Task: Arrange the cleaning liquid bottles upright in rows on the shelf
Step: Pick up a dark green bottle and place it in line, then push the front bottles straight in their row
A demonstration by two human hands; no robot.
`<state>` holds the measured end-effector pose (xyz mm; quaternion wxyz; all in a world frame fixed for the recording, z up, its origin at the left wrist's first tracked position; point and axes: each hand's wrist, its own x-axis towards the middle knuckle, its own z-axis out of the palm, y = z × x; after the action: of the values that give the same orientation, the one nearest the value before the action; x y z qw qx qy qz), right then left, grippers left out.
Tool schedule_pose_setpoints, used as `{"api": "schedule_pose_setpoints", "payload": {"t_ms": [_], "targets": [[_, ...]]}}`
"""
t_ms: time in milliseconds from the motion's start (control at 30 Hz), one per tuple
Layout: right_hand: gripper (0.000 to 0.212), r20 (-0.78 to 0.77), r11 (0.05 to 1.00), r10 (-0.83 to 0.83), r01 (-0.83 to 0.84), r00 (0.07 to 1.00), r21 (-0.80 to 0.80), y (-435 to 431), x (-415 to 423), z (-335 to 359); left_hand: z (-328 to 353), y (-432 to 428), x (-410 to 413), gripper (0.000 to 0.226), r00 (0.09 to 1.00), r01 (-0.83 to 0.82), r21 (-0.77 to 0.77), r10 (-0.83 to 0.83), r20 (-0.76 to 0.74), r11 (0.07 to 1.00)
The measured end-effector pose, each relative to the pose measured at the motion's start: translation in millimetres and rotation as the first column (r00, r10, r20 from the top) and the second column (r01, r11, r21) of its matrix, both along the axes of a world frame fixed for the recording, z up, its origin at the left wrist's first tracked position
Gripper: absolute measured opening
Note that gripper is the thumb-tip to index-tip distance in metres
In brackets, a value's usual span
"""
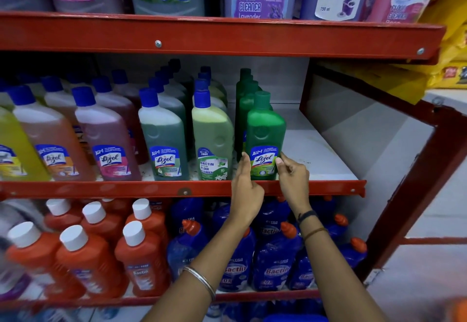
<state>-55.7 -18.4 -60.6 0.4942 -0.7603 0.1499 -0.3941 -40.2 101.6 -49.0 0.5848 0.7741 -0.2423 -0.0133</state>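
Red metal shelf rack (222, 35), three tiers in view. Middle shelf (326, 155): bottles upright in rows running front to back; bare white board at 3 o'clock. Lower tier, orange bottles (88, 258) at 8 o'clock, blue bottles (275, 263) at 6. Green Lizol bottle (265, 132) upright at front edge, centre, heading its green row, just right of a pale Bactin bottle (212, 137). Left hand (246, 187) fingertips touching its left label edge; right hand (293, 175) pinching the right edge. Both hands narrow, steadying bottle between them.
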Motion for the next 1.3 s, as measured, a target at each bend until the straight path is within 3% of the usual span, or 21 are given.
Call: {"api": "schedule_pose_setpoints", "payload": {"t_ms": [367, 467, 567, 667, 833, 933, 1300], "targets": [[0.034, -0.09, 0.998, -0.058, 0.059, 0.994, 0.005, 9, -5, 4, -4, 11, 3, 0.074, 0.999, 0.043, -0.045, -0.043, -0.001, 0.998], [0.036, 0.078, 0.98, -0.195, 0.198, 0.978, -0.028, 35, -17, 4, -3, 29, -1, 0.06, 0.979, -0.132, -0.216, 0.162, 0.125, 0.967], [0.04, 0.141, 0.995, 0.02, -0.006, 0.99, -0.101, 79, -21, 2, -4, 54, 9, 0.069, 0.926, -0.253, -0.346, 0.33, 0.184, 0.904], [0.059, -0.034, 0.966, 0.25, -0.252, 0.968, -0.06, 107, -3, 0, -7, 70, 31, 0.078, 0.955, -0.224, -0.273, 0.267, 0.13, 0.936], [0.071, -0.242, 0.974, 0.215, -0.226, 0.946, -0.02, 112, 24, 6, -1, 79, 46, 0.084, 0.991, -0.096, -0.032, 0.099, 0.094, 0.995], [0.069, -0.241, 0.983, 0.166, -0.179, 0.956, -0.034, 109, 30, 7, -3, 83, 50, 0.088, 0.994, -0.075, 0.049, 0.07, 0.088, 0.996], [0.053, -0.233, 0.985, 0.128, -0.15, 0.964, -0.082, 111, 33, 13, -3, 85, 48, 0.084, 0.988, -0.079, 0.092, 0.066, 0.139, 0.993]]}}
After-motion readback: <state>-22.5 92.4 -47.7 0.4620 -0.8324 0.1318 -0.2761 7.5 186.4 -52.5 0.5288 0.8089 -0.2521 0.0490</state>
